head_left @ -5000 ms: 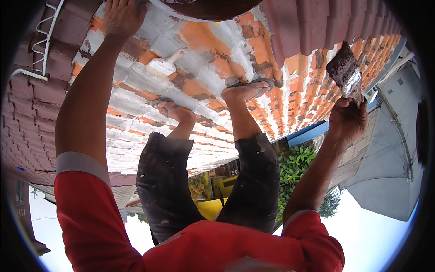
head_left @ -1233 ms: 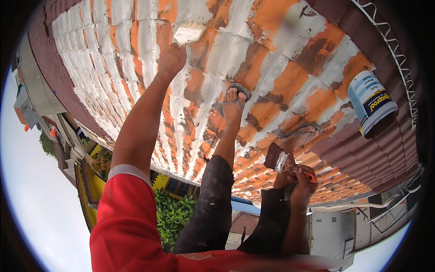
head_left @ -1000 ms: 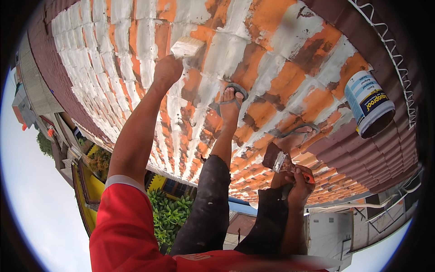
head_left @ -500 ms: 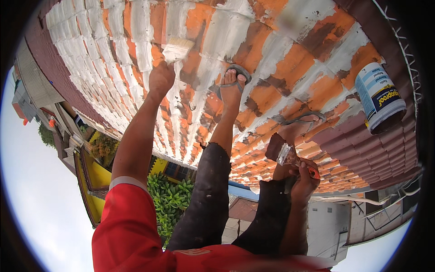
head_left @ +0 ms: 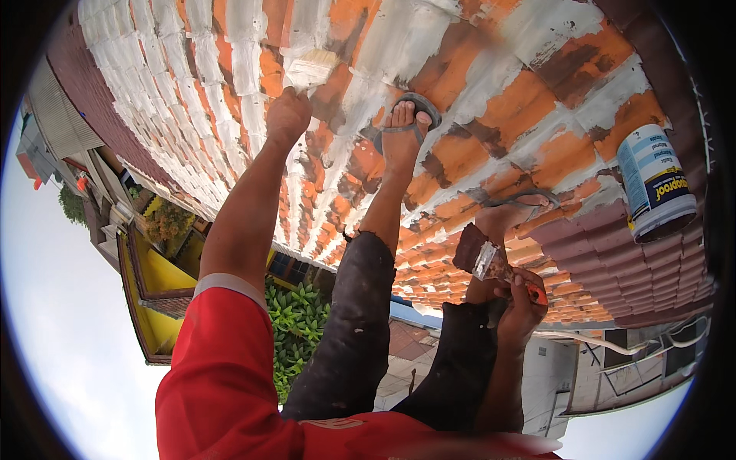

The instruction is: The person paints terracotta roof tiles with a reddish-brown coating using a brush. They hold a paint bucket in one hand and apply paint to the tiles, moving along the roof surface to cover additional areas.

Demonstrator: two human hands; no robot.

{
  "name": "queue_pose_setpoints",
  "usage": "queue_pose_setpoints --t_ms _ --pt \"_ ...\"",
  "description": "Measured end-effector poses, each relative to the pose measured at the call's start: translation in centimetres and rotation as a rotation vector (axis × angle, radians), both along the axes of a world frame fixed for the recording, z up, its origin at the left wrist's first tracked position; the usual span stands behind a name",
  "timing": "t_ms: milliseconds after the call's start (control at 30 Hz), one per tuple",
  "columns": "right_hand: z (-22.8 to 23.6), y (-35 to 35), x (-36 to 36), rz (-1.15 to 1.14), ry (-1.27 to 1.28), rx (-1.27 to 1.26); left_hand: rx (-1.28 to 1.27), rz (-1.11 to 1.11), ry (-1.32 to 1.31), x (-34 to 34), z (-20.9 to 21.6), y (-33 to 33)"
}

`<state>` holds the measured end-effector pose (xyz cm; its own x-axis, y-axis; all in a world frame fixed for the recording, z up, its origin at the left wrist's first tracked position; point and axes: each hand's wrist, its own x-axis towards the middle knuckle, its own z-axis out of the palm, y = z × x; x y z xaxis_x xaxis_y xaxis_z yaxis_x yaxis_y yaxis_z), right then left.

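Observation:
My left hand (head_left: 289,116) is closed around the handle of a white-coated paintbrush (head_left: 311,69), with its wide bristles laid against the roof tiles (head_left: 452,73). Most of that handle is hidden by my fingers. Those orange tiles carry streaky pale grey-white paint with bare and dark stained patches between. In my right hand (head_left: 521,307), near my right knee, is a second paintbrush (head_left: 477,249) with dark reddish-brown bristles, a paint-smeared metal band and an orange-red handle end. This brush is held up off the tiles, its bristles in front of my right lower leg.
A paint bucket (head_left: 656,184) with a white and blue label lies tilted at the right. My sandalled left foot (head_left: 402,138) and right foot (head_left: 510,215) rest on the sloping tiles. Maroon-painted tiles (head_left: 621,261) lie below the bucket. Green foliage (head_left: 295,330) shows past the roof edge.
The whole view has shifted slightly, so the bucket and feet sit further right. Both hands keep their brushes; the left brush stays on nearly the same tiles.

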<state>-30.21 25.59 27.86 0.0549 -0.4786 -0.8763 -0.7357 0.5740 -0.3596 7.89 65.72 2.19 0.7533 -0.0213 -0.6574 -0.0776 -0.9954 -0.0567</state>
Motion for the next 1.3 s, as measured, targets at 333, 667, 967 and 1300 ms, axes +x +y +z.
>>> queue_pose_setpoints --t_ms 333,667,967,1300 --pt "0.2 0.1 0.5 0.005 0.031 0.000 -0.048 -0.010 -0.078 -3.4 2.8 2.3" --pt "0.2 0.3 0.3 -0.001 0.041 0.040 0.564 0.016 0.618 -11.8 1.2 10.8" --pt "-0.1 0.3 0.7 0.032 -0.018 0.000 -0.077 0.155 -0.059 -8.0 -1.1 1.8" --pt "-0.1 -0.1 0.6 0.018 0.008 -0.021 0.334 -0.012 0.177 -7.4 5.5 9.9"
